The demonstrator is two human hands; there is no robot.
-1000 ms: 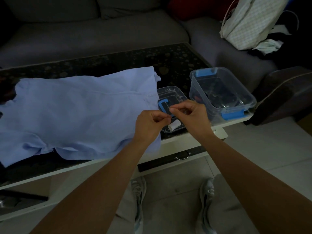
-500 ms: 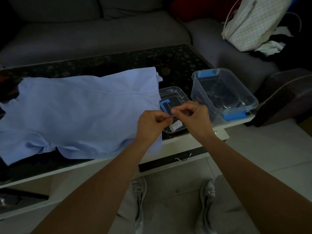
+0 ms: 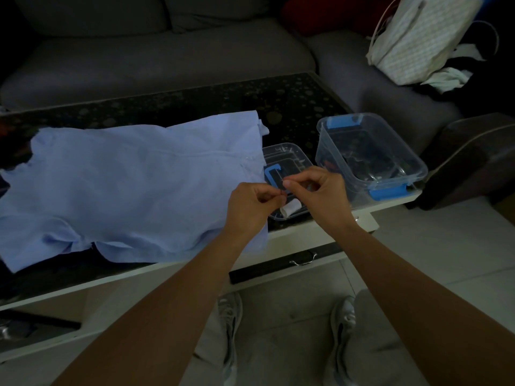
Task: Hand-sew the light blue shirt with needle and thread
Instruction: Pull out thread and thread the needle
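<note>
Hands: scarcely moved since a second ago; both keep their place above the near right edge of the table, pinches almost meeting.

Left hand (image 3: 250, 204): thumb and forefinger pressed tip to tip, other fingers curled in. What it pinches is too fine to make out.

Right hand (image 3: 323, 193): thumb and forefinger (image 3: 289, 184) likewise pinched, aimed at the left pinch, remaining fingers loosely bent. By judgement the two pinches meet on the needle and thread; which hand has which cannot be told.

Light blue shirt (image 3: 125, 190): spread flat on the dark glass-topped coffee table (image 3: 195, 107), left of the hands, its near right corner under the left wrist. No stitch or needle visible in it.

White thread spool (image 3: 289, 208): lying in a shallow clear tray (image 3: 287, 151) with a blue clip, just right of the shirt, beneath the hands.

Clear storage box (image 3: 412, 165): blue latches, right of the tray, open, contents dim.

Progress: early. Materials are laid out and threading appears to be under way; sewing on the shirt seems not yet begun, so all the stitching, the knot and the trim remain.
</note>
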